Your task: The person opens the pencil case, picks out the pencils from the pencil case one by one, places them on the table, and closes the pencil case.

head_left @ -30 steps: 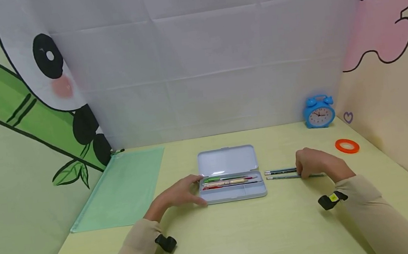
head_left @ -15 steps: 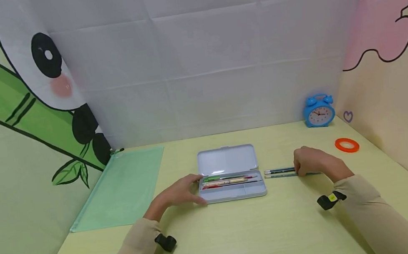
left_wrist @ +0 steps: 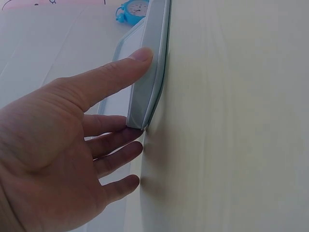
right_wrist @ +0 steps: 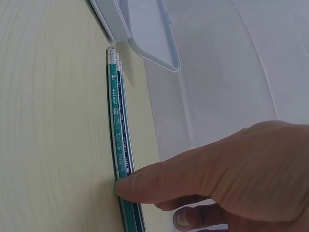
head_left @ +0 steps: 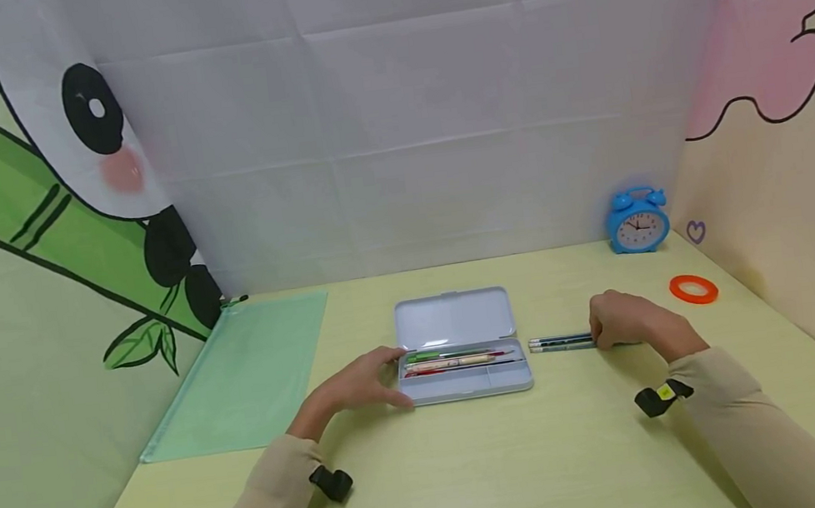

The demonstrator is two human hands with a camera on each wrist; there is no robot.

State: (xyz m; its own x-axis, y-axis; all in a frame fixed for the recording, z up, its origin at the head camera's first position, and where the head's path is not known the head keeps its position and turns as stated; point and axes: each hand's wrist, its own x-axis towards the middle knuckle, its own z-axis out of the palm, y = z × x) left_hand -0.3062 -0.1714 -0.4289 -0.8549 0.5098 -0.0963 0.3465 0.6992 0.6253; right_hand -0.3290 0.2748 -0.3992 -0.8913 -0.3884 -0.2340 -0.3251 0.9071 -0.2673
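A pale pencil case (head_left: 460, 384) lies with its lid raised, and several pens and pencils (head_left: 458, 363) are inside. My left hand (head_left: 358, 387) grips its left end: in the left wrist view the thumb lies on the front wall (left_wrist: 145, 92) and the fingers are at the end corner. Right of the case a bundle of pencils (head_left: 563, 343) lies side by side on the table. With thumb and fingers my right hand (head_left: 625, 319) pinches them; the right wrist view shows the thumb on a teal pencil (right_wrist: 116, 121) beside a dark-blue pencil (right_wrist: 124, 130). The pencils' far ends are hidden.
A blue alarm clock (head_left: 637, 224) stands at the back right corner. Nearer lies an orange ring (head_left: 694, 289). A light green sheet (head_left: 241, 382) covers the table's left side. Walls with cartoon drawings rise on both sides, and a white backdrop (head_left: 415, 119) closes the back.
The pencils by my right hand, spread with a gap earlier, now lie close against each other. My left hand and the case stay where they were.
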